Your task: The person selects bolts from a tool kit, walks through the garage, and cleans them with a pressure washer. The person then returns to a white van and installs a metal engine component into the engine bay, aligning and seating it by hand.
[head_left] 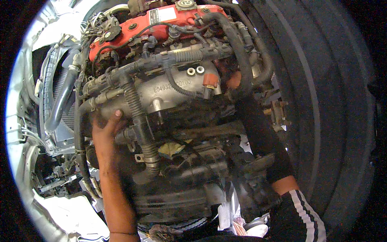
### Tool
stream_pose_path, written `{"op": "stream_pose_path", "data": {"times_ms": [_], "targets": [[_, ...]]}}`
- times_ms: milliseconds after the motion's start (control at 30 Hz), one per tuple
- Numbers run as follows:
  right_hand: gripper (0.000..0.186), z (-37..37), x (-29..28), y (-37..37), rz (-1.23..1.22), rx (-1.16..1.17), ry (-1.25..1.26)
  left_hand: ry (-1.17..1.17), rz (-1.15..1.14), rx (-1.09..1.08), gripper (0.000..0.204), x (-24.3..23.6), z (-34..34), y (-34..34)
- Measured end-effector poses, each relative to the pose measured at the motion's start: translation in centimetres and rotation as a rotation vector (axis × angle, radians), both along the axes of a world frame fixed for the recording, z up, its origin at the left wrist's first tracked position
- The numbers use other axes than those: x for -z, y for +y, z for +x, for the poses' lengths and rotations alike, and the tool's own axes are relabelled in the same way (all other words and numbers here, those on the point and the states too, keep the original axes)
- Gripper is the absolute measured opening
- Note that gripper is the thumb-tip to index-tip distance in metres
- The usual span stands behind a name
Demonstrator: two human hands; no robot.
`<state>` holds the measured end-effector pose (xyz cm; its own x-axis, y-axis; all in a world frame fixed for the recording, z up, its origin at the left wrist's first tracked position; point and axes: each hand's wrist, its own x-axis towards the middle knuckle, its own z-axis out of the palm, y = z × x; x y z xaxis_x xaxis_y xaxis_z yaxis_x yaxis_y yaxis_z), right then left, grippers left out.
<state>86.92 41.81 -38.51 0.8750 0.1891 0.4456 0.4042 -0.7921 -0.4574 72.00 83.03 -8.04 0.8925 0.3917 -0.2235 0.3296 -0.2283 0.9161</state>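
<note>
The silver intake manifold [161, 92] runs along the engine's side below the red valve cover [133, 28]. My left hand [105, 128] grips the manifold's lower left end from below. Its thumb lies against the metal, while the other fingers are tucked out of sight behind. Close to this hand, a corrugated black hose [139, 117] hangs down the front. My dark-sleeved right arm reaches up to the manifold's far right end. Only a patch of my right hand [234, 80] shows there, behind a thick black hose [240, 60]; its fingers are hidden. An orange-topped sensor [210, 82] sits on the manifold nearby.
To the left stands a radiator [66, 92] with a thick hose [64, 97] in front. Below the manifold are a yellow cloth-like piece [172, 148] and a large black ribbed housing [173, 201]. A dark ridged panel [310, 101] fills the right side. Wiring crosses the engine top.
</note>
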Motion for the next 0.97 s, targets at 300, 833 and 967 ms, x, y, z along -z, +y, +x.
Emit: {"op": "stream_pose_path", "data": {"times_ms": [300, 833, 967], "targets": [[0.04, -0.4, 0.7, -0.7, -0.108, -0.006, -0.052, -0.006, 0.048, 0.034, 0.1, 0.0, 0.1, -0.2], [0.046, -0.9, -0.7, -1.3, -0.124, -0.047, 0.012, -0.007, 0.038, -0.007, 0.093, -0.3, -0.1, -0.5], [0.053, 0.4, 0.5, -0.2, 0.034, 0.112, 0.16, -0.024, -0.007, 0.022, 0.088, -0.4, 0.2, -0.3]]}}
